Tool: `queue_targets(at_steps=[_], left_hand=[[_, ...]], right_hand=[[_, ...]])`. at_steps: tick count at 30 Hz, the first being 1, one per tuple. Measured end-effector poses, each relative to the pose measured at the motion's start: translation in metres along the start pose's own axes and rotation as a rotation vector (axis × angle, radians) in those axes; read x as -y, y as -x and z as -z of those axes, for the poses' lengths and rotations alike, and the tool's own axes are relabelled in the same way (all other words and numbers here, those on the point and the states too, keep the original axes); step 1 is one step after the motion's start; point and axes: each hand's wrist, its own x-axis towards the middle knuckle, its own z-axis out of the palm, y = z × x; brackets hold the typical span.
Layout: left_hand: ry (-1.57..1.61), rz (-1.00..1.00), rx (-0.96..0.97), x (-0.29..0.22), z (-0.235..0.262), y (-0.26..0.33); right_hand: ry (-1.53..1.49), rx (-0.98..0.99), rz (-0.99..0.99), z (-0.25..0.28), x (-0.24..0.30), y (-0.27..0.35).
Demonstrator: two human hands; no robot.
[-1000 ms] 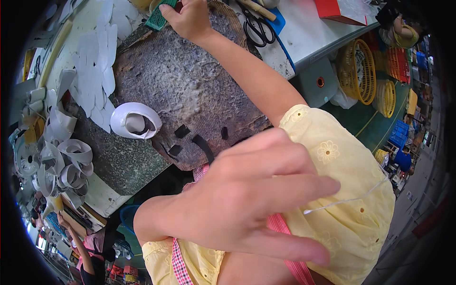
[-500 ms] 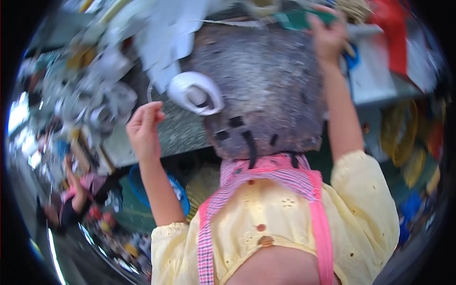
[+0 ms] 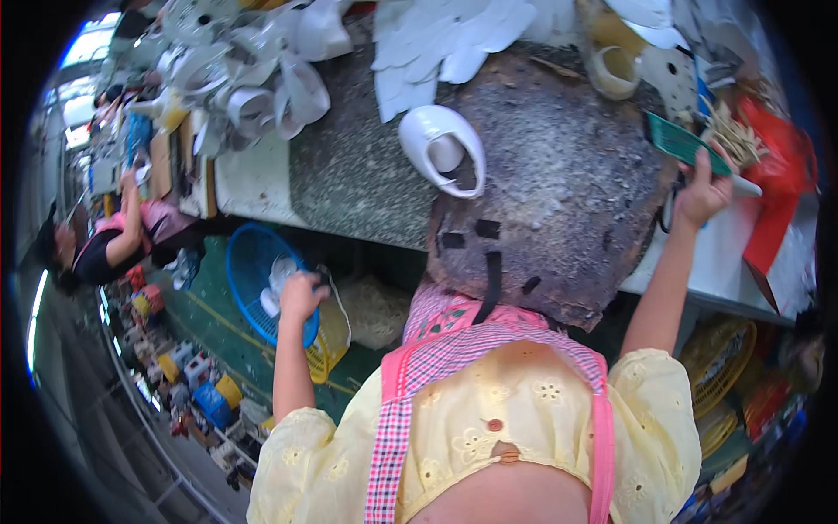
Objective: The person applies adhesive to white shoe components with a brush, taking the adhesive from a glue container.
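At the left, my left hand point(image 3: 301, 295) is closed above a blue plastic basket point(image 3: 234, 278) holding white pieces. A thin white strip point(image 3: 343, 307) hangs beside its fingers and seems pinched in them. On the right, my right hand point(image 3: 705, 190) is closed at the near edge of a small green tray point(image 3: 676, 140), its fingers against it; the grip is partly hidden. A white hollow oval shell point(image 3: 425, 131), with a large opening, rests at the left edge of a dark, rough work board point(image 3: 559, 175). The board reaches out over my lap.
Flat white sheets point(image 3: 410, 65) and white hollow parts point(image 3: 253, 105) crowd the back and left of the bench. A red bag point(image 3: 772, 157) and tan strips point(image 3: 738, 131) lie at right. A yellow basket point(image 3: 330, 345) stands below. Another person point(image 3: 118, 249) works at far left.
My left hand has moved from beside the shell down and left to the blue basket, with the thin strip. My right hand stays at the green tray. The view has shifted and become sharper.
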Motion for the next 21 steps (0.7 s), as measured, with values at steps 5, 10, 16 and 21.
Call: queue_targets(at_steps=[5,10,16,21], left_hand=[[0.450,-0.761,-0.552,-0.192,0.034,-0.070],[0.156,-0.862,-0.487,-0.249,0.033,-0.096],[0.043,-0.814,-0.292,-0.226,0.038,-0.101],[0.121,-0.815,-0.103,-0.232,0.052,-0.111]], right_hand=[[0.155,0.090,0.063,-0.032,-0.008,-0.017],[0.483,0.187,0.311,-0.056,-0.045,-0.042],[0.364,0.446,0.196,-0.058,-0.035,-0.065],[0.409,0.743,0.407,-0.030,-0.032,-0.057]])
